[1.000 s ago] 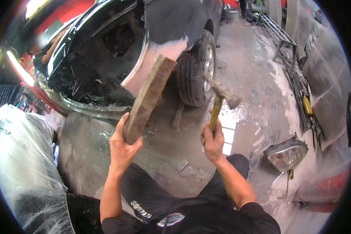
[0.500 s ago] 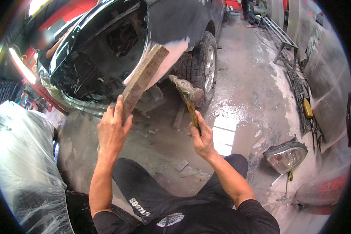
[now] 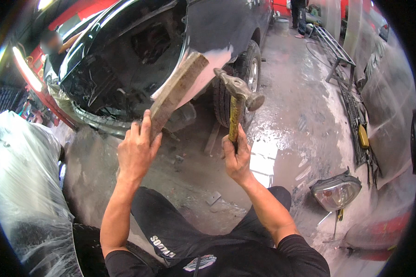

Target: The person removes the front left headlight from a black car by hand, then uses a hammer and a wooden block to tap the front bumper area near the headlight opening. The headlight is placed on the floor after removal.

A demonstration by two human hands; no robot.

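My left hand (image 3: 136, 150) is closed round the lower end of a worn wooden block (image 3: 179, 88), long and squared. The block slants up to the right, its upper part in front of the pinkish filler patch (image 3: 208, 74) on the dark car fender (image 3: 217, 30); whether it touches cannot be made out. In my right hand (image 3: 238, 157) is a hammer (image 3: 238, 90), gripped by its yellowish handle. Its metal head is raised to the right of the block and apart from it, with the pointed end toward the block and the round face toward the tyre (image 3: 229, 99).
A detached headlight (image 3: 337, 190) lies on the wet floor at right, tools beside it. Behind it are a metal frame stand (image 3: 339, 57) and plastic sheeting (image 3: 393, 101). Plastic-covered bulk (image 3: 25, 171) fills the left. One person (image 3: 51, 48) is beyond the car, another (image 3: 298, 18) far back.
My right hand has turned the hammer more upright and lifted its head. The view has shifted slightly; my left hand keeps the wooden block at much the same slant.
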